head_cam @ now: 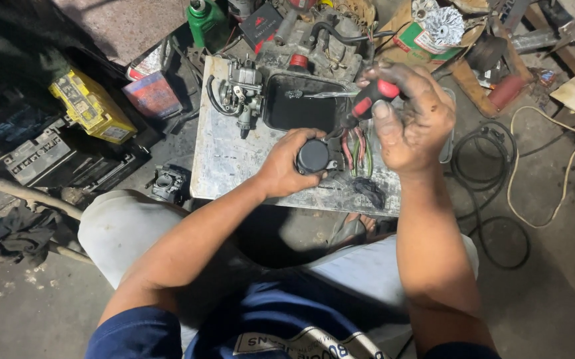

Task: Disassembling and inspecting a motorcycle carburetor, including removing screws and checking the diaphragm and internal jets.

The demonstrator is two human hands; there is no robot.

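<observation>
Over the metal plate, left hand grips the rigid, light black cap by its rim; right hand clasps the screwdriver handle.

Pretty cramped on that metal plate. Bare patch at the front left is the only open spot for a hand. Carburetor and black tray block the back, engine part sits right behind them. Pliers and a rag clutter the right side.
</observation>
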